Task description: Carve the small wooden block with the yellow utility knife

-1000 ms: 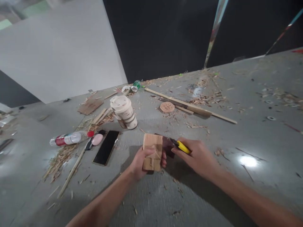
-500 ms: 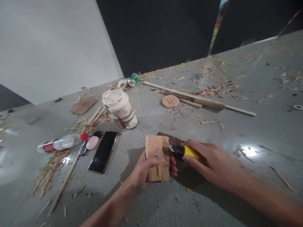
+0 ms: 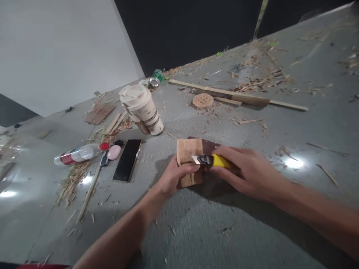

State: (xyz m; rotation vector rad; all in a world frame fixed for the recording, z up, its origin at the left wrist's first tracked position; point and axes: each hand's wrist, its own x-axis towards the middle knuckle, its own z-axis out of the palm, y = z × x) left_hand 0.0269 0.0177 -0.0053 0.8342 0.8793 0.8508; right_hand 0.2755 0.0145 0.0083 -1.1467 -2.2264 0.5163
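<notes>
My left hand (image 3: 174,175) is closed around a pale wood block (image 3: 189,147), its thumb lying across the face. In my right hand (image 3: 248,170) is a yellow and black utility knife (image 3: 220,160). Its blade points left and lies over the middle of the block's face, just above the left thumb; whether the edge bites into the wood I cannot tell. A dark brown flat piece (image 3: 209,144) shows behind the block, partly hidden by it and by the right hand.
Beyond the hands stand a paper cup (image 3: 141,108) and a perforated wooden disc (image 3: 202,100). Leftward lie a phone (image 3: 127,160), a plastic bottle (image 3: 81,154) and a pink oval object (image 3: 114,152). Long wood strips (image 3: 238,94), a green can (image 3: 156,78) and shavings are farther back.
The knife blade has moved left from the block's right edge to over its face. The view has tilted, so the table's things sit higher in the picture.
</notes>
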